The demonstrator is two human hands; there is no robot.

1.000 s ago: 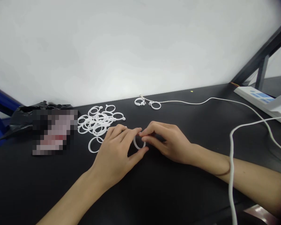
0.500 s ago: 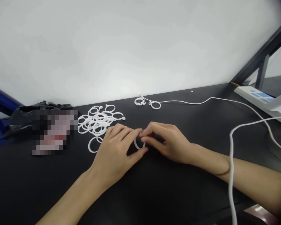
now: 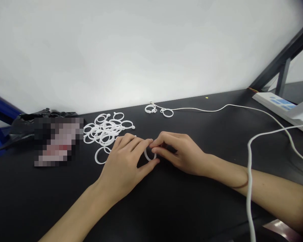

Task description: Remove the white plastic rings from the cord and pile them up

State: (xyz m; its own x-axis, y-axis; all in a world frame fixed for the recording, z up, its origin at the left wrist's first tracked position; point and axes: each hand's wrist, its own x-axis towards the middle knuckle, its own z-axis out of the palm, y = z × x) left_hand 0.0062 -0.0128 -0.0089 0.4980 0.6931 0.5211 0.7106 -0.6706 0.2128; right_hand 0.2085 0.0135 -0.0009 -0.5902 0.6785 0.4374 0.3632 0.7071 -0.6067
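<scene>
Between my two hands is a white curtain ring [image 3: 146,156], low over the black table, its upper part hidden by fingers. My left hand [image 3: 127,158] curves round its left side, index fingertip at the top and thumb reaching along the bottom. Thumb and forefinger of my right hand [image 3: 178,149] pinch the ring's upper right edge. Just beyond my left hand lies a heap of similar white rings [image 3: 108,129], each with a small eyelet. One loose ring [image 3: 98,158] is partly covered by my left hand.
Two groups of rings [image 3: 168,113] lie near the wall beside a thin white cable [image 3: 204,110]. That cable loops over my right forearm. On the left are a black plastic bag [image 3: 25,124] and a blurred-out package [image 3: 60,141]. A white device [image 3: 280,104] stands at the right.
Almost nothing differs. Both hands stay on the ring, with only a very slight shift of the right fingertips.
</scene>
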